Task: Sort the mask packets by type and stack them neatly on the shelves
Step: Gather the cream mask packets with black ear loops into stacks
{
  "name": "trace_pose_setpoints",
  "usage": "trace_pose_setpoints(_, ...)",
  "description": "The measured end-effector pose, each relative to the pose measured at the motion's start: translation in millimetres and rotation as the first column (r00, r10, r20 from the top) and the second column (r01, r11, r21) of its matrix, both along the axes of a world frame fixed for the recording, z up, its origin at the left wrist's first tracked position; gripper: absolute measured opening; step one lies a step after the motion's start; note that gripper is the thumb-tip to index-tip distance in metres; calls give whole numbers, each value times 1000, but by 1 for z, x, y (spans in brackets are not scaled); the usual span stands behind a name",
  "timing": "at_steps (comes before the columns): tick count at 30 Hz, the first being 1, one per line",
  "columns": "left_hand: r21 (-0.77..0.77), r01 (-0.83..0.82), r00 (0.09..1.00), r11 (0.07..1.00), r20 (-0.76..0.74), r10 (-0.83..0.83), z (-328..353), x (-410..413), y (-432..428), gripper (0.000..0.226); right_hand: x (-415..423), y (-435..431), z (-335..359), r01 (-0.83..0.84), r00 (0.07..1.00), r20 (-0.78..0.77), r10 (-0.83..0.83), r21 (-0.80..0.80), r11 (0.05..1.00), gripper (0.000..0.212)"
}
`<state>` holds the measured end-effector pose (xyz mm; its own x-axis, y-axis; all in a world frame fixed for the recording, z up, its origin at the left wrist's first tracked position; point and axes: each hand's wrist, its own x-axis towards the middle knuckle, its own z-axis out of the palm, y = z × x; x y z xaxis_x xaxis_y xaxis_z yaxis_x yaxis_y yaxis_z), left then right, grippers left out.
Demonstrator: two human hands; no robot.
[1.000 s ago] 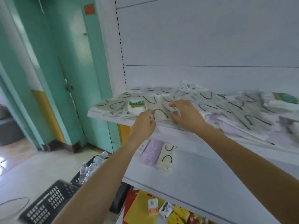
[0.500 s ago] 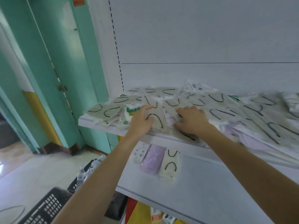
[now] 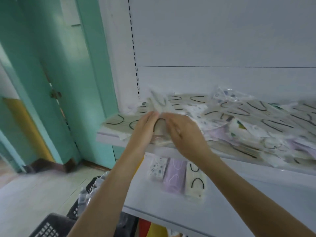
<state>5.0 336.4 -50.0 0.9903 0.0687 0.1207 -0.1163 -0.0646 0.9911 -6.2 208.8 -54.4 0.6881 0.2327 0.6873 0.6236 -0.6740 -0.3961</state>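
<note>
A messy heap of mask packets [image 3: 248, 117] covers the upper white shelf [image 3: 109, 138]: beige ones with black ear loops, lilac ones, and white patterned ones. My left hand [image 3: 145, 127] and my right hand [image 3: 181, 132] meet at the shelf's front left, both closed around a bunch of beige packets [image 3: 159, 127] between them. More beige packets [image 3: 159, 101] stick up blurred above my fingers. On the lower shelf [image 3: 239, 202] lie a patterned packet [image 3: 157, 168], a lilac packet [image 3: 174, 175] and a beige packet [image 3: 195, 180] side by side.
A teal door and frame [image 3: 56, 82] stand at the left. Black plastic crates [image 3: 51, 226] with clear bags sit on the floor below left. Coloured boxes [image 3: 152, 228] show under the lower shelf. The white back panel [image 3: 222, 40] rises behind the heap.
My hands have come together from flat and apart on the heap, now gripping a bunch of beige packets at the front left. The view has shifted right and closer.
</note>
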Motion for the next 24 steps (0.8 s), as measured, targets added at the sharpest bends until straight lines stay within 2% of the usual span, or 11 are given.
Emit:
trace_pose_setpoints(2,-12,-1,1000,1000,0,1,3,3,16,46,0,27,-4,-168,979,-116,167,-6,986,26)
trace_pose_setpoints(4,6,-29,998,1000,53,29,6,7,37,25,1,44,-1,-275,946,-168,276,33,961,28)
trace_pose_setpoints(6,38,-61,993,997,102,57,6,13,63,32,4,55,2,-295,918,-240,316,119,948,49)
trace_pose_setpoints(8,56,-118,983,991,148,109,5,18,89,49,14,60,2,-217,927,-273,258,172,961,56)
trace_pose_setpoints(9,54,-146,978,988,155,137,4,19,101,59,21,63,2,-143,947,-272,171,121,982,54)
trace_pose_setpoints(11,34,-214,967,976,151,206,-1,21,120,71,33,67,-1,1,964,-263,-35,-131,991,52)
trace_pose_setpoints(13,9,-261,955,965,150,257,-8,20,136,73,41,71,-7,44,956,-240,-171,-457,888,54)
trace_pose_setpoints(15,6,-297,948,955,123,294,-15,19,147,74,44,74,-14,52,949,-206,-237,-641,766,52)
trace_pose_setpoints(18,0,-339,934,941,118,337,-20,23,159,73,46,78,-15,100,951,-161,-264,-649,754,40)
trace_pose_setpoints(21,38,-373,919,927,155,363,-22,22,164,63,50,80,-12,121,960,-114,-256,-657,745,36)
trace_pose_setpoints(24,48,-408,905,912,150,397,-27,25,170,56,52,80,-5,52,954,-196,-227,-636,770,36)
